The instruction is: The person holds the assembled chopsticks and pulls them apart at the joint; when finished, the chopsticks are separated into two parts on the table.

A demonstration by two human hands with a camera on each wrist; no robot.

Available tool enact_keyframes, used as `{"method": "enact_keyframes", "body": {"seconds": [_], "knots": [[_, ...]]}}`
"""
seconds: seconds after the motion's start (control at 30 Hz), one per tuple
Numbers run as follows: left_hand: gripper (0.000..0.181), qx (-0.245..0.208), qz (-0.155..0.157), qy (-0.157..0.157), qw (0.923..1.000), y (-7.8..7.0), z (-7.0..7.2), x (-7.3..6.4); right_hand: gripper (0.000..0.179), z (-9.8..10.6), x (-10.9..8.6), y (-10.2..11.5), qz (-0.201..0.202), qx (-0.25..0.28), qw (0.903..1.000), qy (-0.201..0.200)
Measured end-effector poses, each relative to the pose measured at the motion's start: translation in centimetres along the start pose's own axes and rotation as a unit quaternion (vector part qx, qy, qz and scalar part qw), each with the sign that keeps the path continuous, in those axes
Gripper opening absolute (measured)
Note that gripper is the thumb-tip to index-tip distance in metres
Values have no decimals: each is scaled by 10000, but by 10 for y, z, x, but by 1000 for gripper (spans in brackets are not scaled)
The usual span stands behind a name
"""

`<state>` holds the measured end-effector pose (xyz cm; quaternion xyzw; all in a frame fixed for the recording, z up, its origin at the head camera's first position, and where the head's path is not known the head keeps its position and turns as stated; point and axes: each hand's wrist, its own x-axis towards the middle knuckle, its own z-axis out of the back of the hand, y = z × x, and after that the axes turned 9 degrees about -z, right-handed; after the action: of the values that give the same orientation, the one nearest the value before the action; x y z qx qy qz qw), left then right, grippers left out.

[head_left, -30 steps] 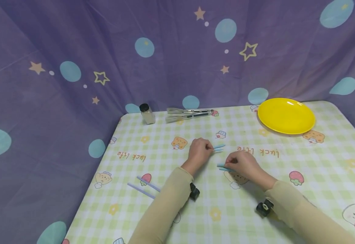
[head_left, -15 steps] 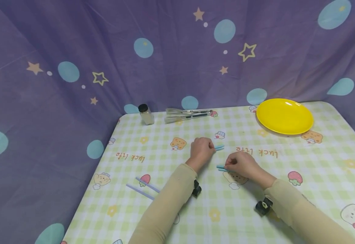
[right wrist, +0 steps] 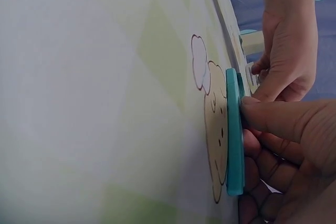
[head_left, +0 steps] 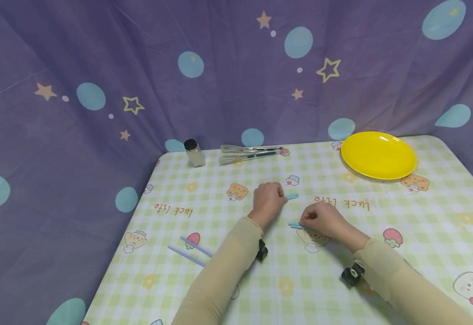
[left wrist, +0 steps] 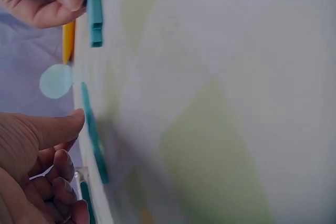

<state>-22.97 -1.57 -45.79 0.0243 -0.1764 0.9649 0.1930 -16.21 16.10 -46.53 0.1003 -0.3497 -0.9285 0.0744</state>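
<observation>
My left hand (head_left: 268, 198) pinches a short teal bag clip (head_left: 292, 197) just above the checked cloth. Its two bars lie close together, pointing right. In the left wrist view, the thumb presses along that clip (left wrist: 94, 140). Nearer and to the right, my right hand (head_left: 323, 220) grips a second teal bag clip (head_left: 294, 225) between thumb and fingers. That clip (right wrist: 234, 135) lies close to the cloth in the right wrist view, its two bars side by side. Left of the left forearm, two lilac bars (head_left: 185, 256) lie on the cloth, their near ends hidden by the sleeve.
A yellow plate (head_left: 378, 155) sits at the back right of the table (head_left: 285, 271). Metal tongs (head_left: 250, 155) lie along the back edge, beside a black-capped jar (head_left: 195, 153). A purple patterned curtain (head_left: 228, 99) hangs behind.
The bars of the left hand's clip were spread apart and have come together. The left hand shifted slightly. My right hand has stayed in place with its clip.
</observation>
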Motion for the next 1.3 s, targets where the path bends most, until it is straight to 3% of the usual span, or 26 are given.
{"method": "enact_keyframes", "body": {"seconds": [0.13, 0.37, 0.6, 0.9, 1.3], "knots": [[21, -246, 53, -163, 9995, 4, 12, -7, 15, 0, 1, -1, 15, 20, 10000, -8], [17, -944, 349, -78, 9949, 26, 35, -32, 12, 0, 1, 6, -133, 106, 9997, -198], [15, -1024, -131, -256, 9943, 59, 48, -63, 11, -3, 0, 22, -67, 357, 9984, -444], [8, -1212, -491, -466, 9903, 95, 64, -105, 8, -15, 0, 41, 380, 443, 9980, -242], [11, -1317, -273, -367, 9902, 125, 77, -148, 7, -37, 1, 70, 1020, 724, 9913, 416]]}}
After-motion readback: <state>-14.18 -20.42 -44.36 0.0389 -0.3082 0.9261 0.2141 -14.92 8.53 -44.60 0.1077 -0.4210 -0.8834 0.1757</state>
